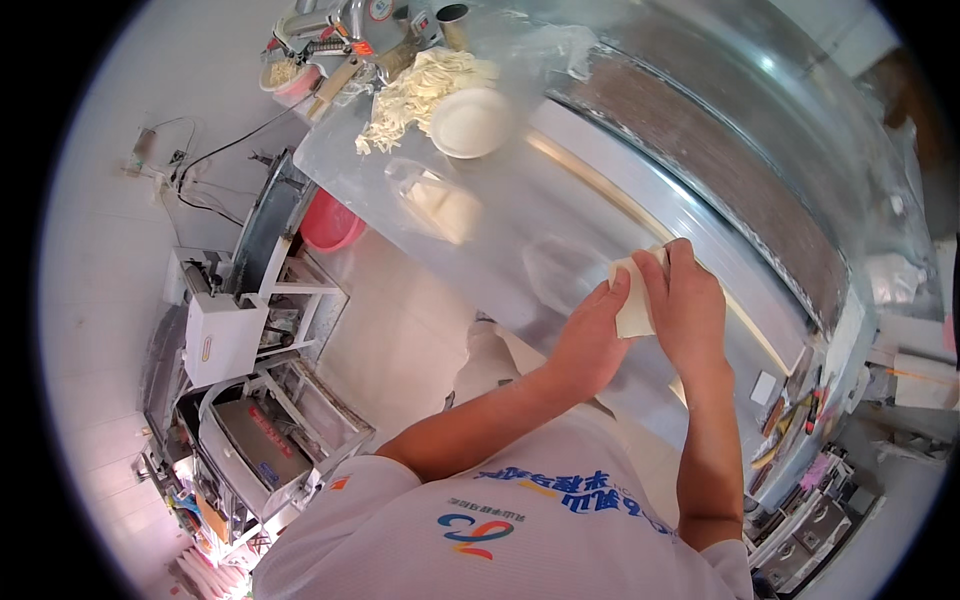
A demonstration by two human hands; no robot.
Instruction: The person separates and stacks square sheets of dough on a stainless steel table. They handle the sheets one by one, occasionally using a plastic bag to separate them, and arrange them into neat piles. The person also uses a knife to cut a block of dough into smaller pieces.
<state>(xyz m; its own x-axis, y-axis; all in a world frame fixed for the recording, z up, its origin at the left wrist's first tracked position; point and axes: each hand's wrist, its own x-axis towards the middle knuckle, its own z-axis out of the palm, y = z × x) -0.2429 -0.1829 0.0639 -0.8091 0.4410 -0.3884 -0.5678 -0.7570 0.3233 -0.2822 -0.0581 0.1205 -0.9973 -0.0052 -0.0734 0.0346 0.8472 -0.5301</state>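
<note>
Both hands hold a pale cream, flat piece that looks like a dough sheet (634, 300), raised over the metal worktop (500, 220). My left hand (596, 335) grips its left side with the thumb upward. From the right, my right hand (690, 305) closes over it with bent fingers, which hide part of it. Left of the hands, a crumpled clear plastic bag (560, 275) lies on the worktop. Farther left is another clear bag with a pale block (445, 208) inside. A white bowl (470, 122) sits beside a heap of cut noodles (425, 85).
A long wooden-edged strip (620, 185) runs across the worktop beyond my hands. At the far left stand a metal machine (355, 30) and a metal cup (453, 25). A red basin (332, 220) is below the table's left edge. Wheeled equipment (265, 440) stands at left.
</note>
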